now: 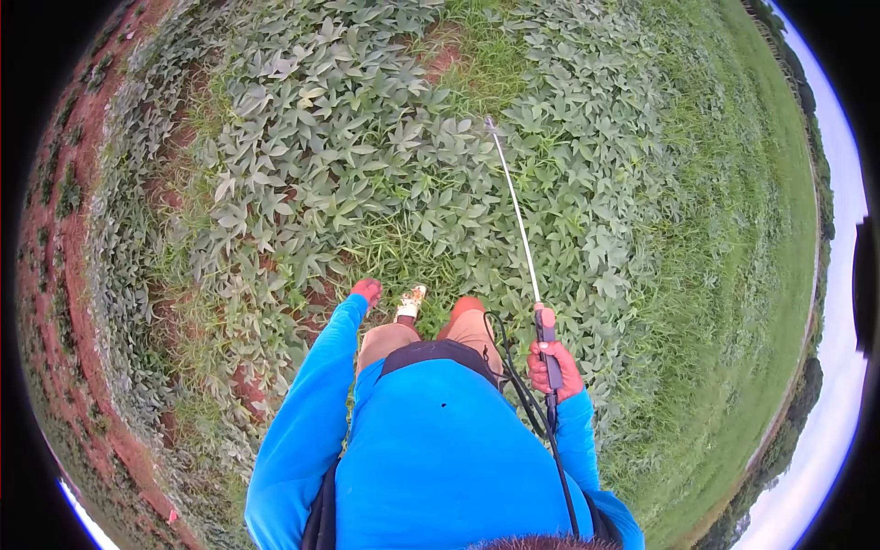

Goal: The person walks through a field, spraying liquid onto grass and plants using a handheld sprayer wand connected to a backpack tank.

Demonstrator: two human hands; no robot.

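Observation:
My right hand (557,368) is wrapped round the dark handle of a sprayer wand (518,215). The wand's thin pale lance points forward over the leaves, and its nozzle tip (490,123) is at the far end. From the handle a black hose (561,472) runs back along my right side. My left hand (368,291) hangs beside my left thigh, small in view, its fingers curled in with nothing visible in them. Leafy green plants (312,147) spread in front of and below both hands.
Grass (486,69) and a bare soil patch (442,53) lie ahead among the plants. Reddish soil with rows of small plants (69,192) is at far left. A grassy strip (770,302) runs along the right. My shoe (411,301) stands among weeds.

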